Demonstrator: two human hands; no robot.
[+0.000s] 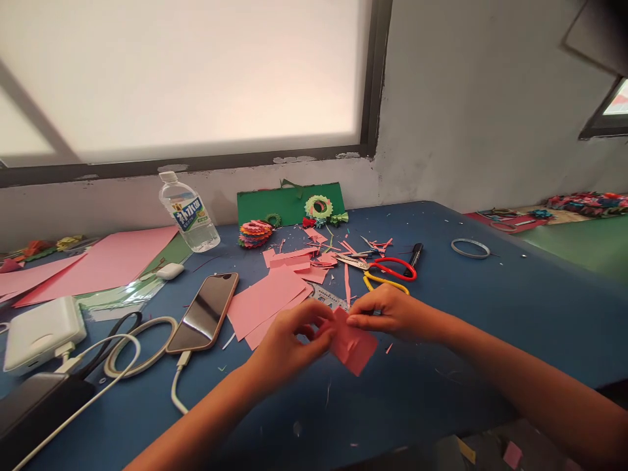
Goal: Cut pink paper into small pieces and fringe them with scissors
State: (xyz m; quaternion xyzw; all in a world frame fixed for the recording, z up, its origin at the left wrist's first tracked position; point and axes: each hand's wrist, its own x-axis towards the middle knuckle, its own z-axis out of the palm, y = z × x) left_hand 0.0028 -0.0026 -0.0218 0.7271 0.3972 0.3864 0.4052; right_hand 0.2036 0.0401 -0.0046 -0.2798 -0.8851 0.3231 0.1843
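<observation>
Both my hands meet over the blue table point(490, 307) on a small folded piece of pink paper point(354, 347). My left hand point(289, 343) pinches its left edge with curled fingers. My right hand point(385, 313) pinches its top edge between thumb and fingers. The paper hangs a little above the table, tilted down to the right. Just behind my hands lie loose pink paper sheets point(265, 297), a metal ruler point(328, 299), and red-handled scissors point(392, 268) over yellow-handled scissors point(385, 282).
A phone point(203, 312) on a white cable, a white charger point(44, 330), black scissors point(115, 337) and a tape ring lie at the left. A water bottle point(189, 212), large pink sheets, green card point(289, 203) with paper rosettes, a black marker point(416, 252) and another tape ring point(470, 248) sit further back.
</observation>
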